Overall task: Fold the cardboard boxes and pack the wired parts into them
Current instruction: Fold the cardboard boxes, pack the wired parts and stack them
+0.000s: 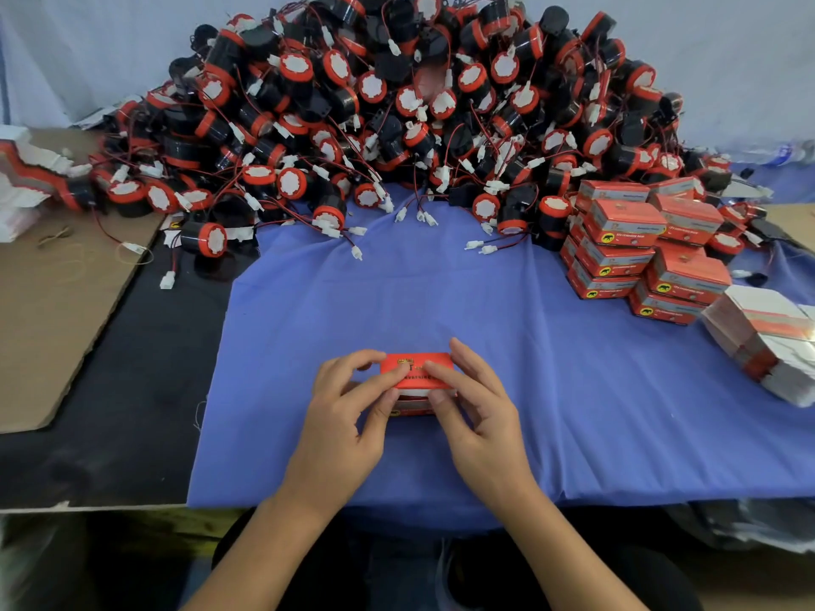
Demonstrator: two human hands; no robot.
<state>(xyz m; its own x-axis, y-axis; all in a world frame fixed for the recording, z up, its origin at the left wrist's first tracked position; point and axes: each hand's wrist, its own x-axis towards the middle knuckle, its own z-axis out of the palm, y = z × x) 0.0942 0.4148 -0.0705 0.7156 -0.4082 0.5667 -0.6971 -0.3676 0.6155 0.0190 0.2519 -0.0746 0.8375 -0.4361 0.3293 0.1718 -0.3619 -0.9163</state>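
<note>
while left hand [348, 405] and right hand [478, 405] pinch red box [421, 367], contents hidden

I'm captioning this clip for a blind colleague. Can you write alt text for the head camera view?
A person's left hand and right hand pinch a small red cardboard box over a blue cloth, fingers on its top. Behind lies a large heap of black-and-red wired parts; closed red boxes are stacked at the right.
</note>
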